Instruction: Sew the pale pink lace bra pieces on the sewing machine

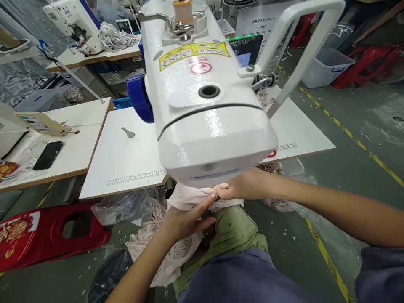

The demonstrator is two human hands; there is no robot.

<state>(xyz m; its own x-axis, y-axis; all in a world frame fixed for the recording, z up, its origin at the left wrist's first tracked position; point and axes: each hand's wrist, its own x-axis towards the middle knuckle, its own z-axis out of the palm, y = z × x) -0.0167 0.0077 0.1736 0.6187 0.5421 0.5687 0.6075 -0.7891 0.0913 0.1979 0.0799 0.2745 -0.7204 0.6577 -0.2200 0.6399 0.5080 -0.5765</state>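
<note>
A white sewing machine [217,134] fills the upper middle of the head view, with a blue handwheel [139,99] on its left side. Just below its head, a pale pink fabric piece [186,197] is pinched in my left hand [186,219], thumb on top. My right hand [238,185] also grips this fabric close by, its fingers partly behind the machine head. The needle area is hidden by the machine. More pale pink lacy garments [158,244] hang in a heap beside my left forearm.
A white tabletop [126,155] with a printed ruler surrounds the machine, a small grey tool [128,132] lying on it. At left are a black phone [48,155] and a red stool [57,233]. A white thread guard [303,50] rises at right.
</note>
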